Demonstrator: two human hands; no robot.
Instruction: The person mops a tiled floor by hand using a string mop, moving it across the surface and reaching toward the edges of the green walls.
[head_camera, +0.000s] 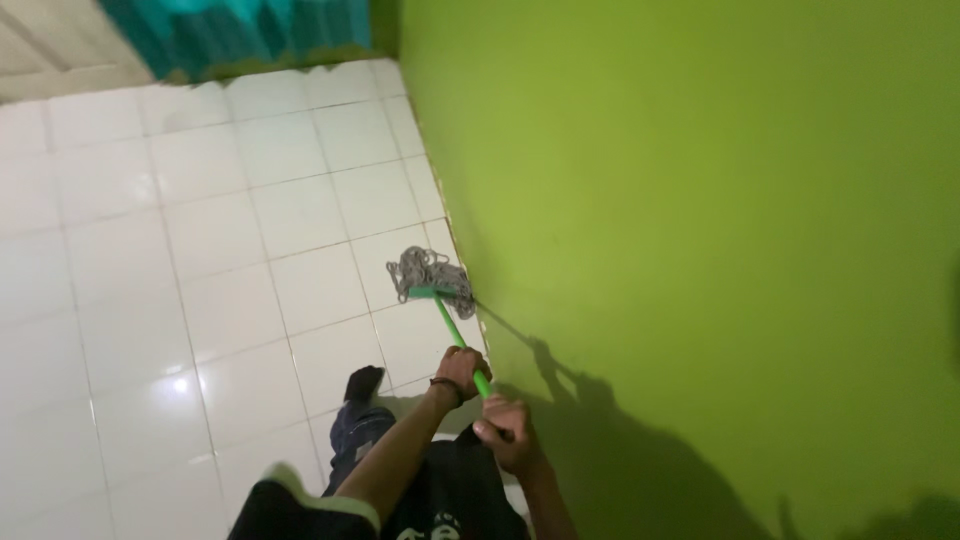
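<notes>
Both hands on a green mop, its head against the wall.

The left hand (462, 372) and the right hand (505, 432) have their fingers closed around the green handle (452, 328) — one above the other. The grey mop head (428, 272) lies on the white tiled floor (200, 250), touching the green wall (700, 250). The strings look soft and probably heavy if wet; the stick seems stiff and light — best gripped high.

A home room – white tiled floor (200, 250); green wall (700, 200).
</notes>
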